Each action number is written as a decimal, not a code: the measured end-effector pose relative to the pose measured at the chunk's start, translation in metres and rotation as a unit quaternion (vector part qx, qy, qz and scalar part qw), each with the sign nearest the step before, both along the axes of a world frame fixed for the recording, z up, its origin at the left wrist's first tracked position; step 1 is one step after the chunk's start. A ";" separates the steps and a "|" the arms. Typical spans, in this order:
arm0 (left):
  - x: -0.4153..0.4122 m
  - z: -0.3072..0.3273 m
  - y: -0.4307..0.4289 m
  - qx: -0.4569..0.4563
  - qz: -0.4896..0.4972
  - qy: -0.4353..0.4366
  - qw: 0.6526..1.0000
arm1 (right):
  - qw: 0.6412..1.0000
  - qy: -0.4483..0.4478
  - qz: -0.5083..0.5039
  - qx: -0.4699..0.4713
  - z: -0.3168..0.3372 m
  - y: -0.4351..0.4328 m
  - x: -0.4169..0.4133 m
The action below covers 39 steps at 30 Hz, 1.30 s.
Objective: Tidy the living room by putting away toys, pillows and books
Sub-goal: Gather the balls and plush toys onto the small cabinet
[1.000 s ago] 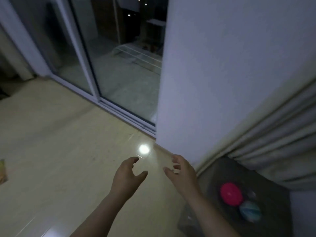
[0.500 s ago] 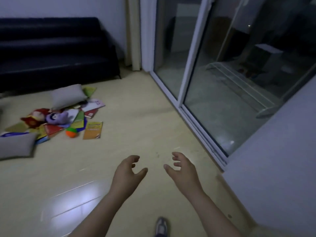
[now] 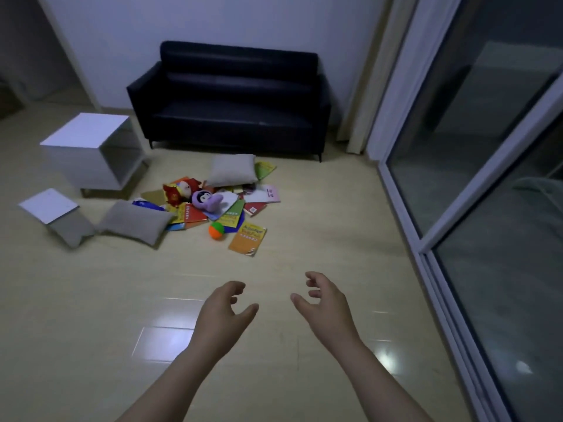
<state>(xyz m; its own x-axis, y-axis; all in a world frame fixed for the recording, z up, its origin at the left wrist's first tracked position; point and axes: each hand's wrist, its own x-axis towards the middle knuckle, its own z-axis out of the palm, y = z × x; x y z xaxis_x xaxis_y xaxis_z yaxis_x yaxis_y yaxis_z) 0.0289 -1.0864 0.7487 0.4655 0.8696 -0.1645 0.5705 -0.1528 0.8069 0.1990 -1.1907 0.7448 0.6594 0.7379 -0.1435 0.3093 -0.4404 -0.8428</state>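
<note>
The room is dim, so much of the heap in front of the sofa [image 3: 231, 99] is hard to read. The books [image 3: 195, 214] overlap one another and lie partly under the toys, and I cannot count them or make out most covers. Only the orange book [image 3: 248, 239] at the edge of the heap farthest from the sofa lies clear of the rest. A red plush toy [image 3: 179, 190] and a purple plush toy [image 3: 205, 200] sit on top of the books, and an orange and green ball [image 3: 217, 230] rests on the floor [image 3: 91, 300] just beside the orange book. One grey pillow [image 3: 233, 170] lies close in front of the sofa, covering part of a green book. The other grey pillow [image 3: 135, 222] lies farther out, toward the sofa's left end. A white cabinet [image 3: 91, 147] stands left of the sofa, with a smaller white box [image 3: 51, 208] tipped over farther out, blurred. The glass door [image 3: 487, 178] right of the sofa is cut off by the frame.

My left hand [image 3: 221, 315] and right hand [image 3: 327, 309] hover over bare floor well away from the sofa, fingers loosely curled, holding nothing.

Half a second ago the sofa was cut off at the upper left and the heap sat at the left edge. Now the whole sofa shows, with the heap centred. My hands have kept their pose.
</note>
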 end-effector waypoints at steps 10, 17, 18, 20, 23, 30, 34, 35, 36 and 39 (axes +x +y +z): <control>-0.025 -0.015 0.160 -0.014 0.045 -0.004 0.999 | 0.999 -0.012 0.038 -0.014 -0.011 0.175 -0.010; -0.060 -0.013 0.298 -0.011 0.034 0.018 0.999 | 0.999 0.000 0.025 -0.031 -0.016 0.297 -0.043; -0.063 -0.013 0.315 -0.014 0.032 0.023 0.999 | 0.999 0.003 0.026 -0.035 -0.018 0.313 -0.047; -0.067 -0.016 0.348 -0.021 0.036 0.026 0.999 | 0.999 0.007 0.029 -0.044 -0.023 0.344 -0.051; -0.067 -0.021 0.389 -0.027 0.040 0.030 0.998 | 0.998 0.010 0.033 -0.057 -0.028 0.389 -0.050; -0.046 -0.031 0.501 -0.028 0.066 0.051 0.996 | 0.997 0.032 0.052 -0.052 -0.047 0.509 -0.020; -0.023 -0.030 0.562 -0.023 0.070 0.078 0.994 | 0.995 0.048 0.061 -0.055 -0.053 0.571 0.008; -0.016 -0.029 0.577 -0.021 0.072 0.080 0.994 | 0.995 0.047 0.067 -0.057 -0.053 0.587 0.015; -0.009 -0.029 0.593 -0.018 0.072 0.085 0.994 | 0.995 0.039 0.074 -0.061 -0.053 0.604 0.022; 0.011 -0.030 0.632 -0.023 0.066 0.095 0.993 | 0.994 0.028 0.076 -0.072 -0.054 0.646 0.042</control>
<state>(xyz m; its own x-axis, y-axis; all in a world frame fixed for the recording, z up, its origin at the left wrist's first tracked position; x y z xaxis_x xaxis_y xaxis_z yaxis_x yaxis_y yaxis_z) 0.0403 -0.4549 0.7185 0.3044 0.9103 -0.2804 0.7261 -0.0312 0.6869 0.2412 -0.5447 0.6904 0.5295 0.7979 -0.2879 0.3356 -0.5088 -0.7928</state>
